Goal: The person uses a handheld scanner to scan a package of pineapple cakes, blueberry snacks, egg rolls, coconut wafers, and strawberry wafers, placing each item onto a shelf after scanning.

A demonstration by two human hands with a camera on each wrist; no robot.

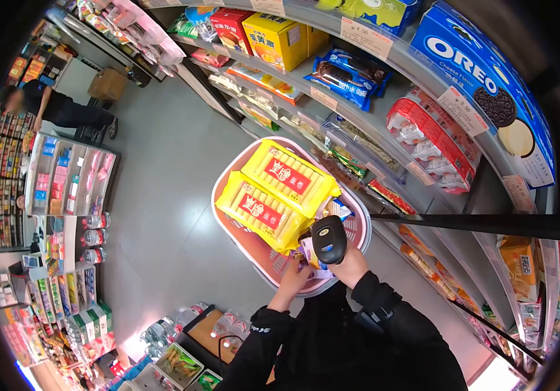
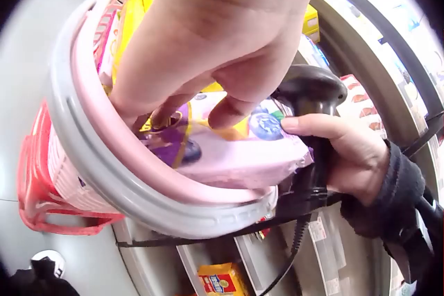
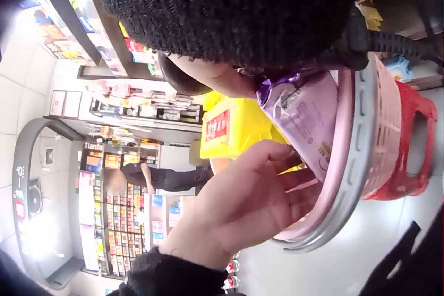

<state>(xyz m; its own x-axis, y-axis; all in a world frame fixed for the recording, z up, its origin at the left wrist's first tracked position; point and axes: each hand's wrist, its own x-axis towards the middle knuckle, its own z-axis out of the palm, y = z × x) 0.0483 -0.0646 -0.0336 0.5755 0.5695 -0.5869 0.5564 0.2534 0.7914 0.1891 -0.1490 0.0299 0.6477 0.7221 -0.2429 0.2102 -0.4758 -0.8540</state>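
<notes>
A pink basket with a grey rim (image 1: 220, 225) holds two yellow packs (image 1: 291, 177) with red labels. At its near end, my left hand (image 1: 295, 277) grips a pink-and-purple package (image 2: 229, 161), fingers curled over it. My right hand (image 1: 353, 266) is wrapped round the handle of a black scanner (image 1: 329, 241), whose head is over the basket. In the left wrist view, the right thumb touches or nearly touches the package's end. The right wrist view has the left hand (image 3: 243, 202) below the package (image 3: 305, 119); a dark sleeve covers much of the right hand.
Snack shelves (image 1: 322, 98) curve along the right, close to the basket. A red basket (image 2: 35, 178) is under the pink one. Bottled water (image 1: 231, 326) and crates are at the lower left. A person in dark clothes (image 1: 65, 109) stands by a display at the far left.
</notes>
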